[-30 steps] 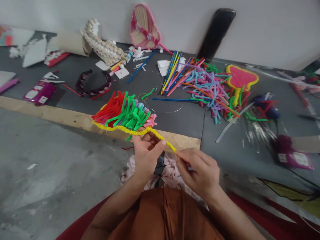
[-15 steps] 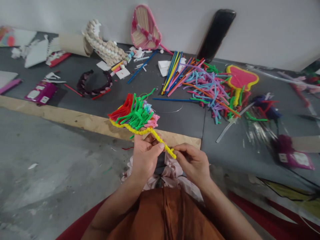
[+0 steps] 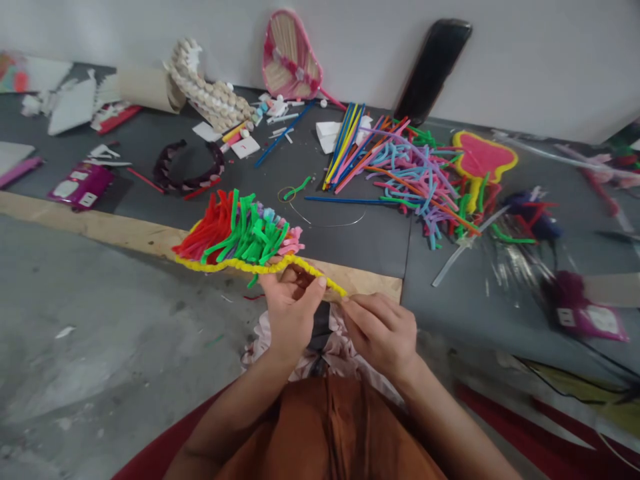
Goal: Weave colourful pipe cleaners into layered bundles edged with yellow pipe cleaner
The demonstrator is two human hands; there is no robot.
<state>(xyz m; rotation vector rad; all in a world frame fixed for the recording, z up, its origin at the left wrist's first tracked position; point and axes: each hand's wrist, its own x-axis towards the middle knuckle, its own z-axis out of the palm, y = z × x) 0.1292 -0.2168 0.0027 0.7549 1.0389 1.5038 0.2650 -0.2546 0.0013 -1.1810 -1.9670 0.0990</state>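
Between my hands, above the table's front edge, is a pipe-cleaner fan (image 3: 245,233) with red, green, blue and pink strands and a twisted yellow border. Its yellow border runs on to the right as a short handle (image 3: 313,269). My left hand (image 3: 293,307) is closed on this handle close to the fan's body, thumb on top. At the handle's right end, my right hand (image 3: 380,330) pinches the yellow tip, and its fingers cover the very end. A short green piece pokes out beneath the border.
Behind lies a pile of loose pipe cleaners (image 3: 415,167). A pink-and-yellow shape (image 3: 483,157), a dark phone (image 3: 433,70) and a pink fan (image 3: 291,57) are at the back. At left are a dark headband (image 3: 189,183) and a purple packet (image 3: 83,185). A thin wire (image 3: 340,225) curves on the tabletop.
The fan has swung left and turned flatter, showing more of its red side. My right hand has shifted slightly and now covers the yellow tip.
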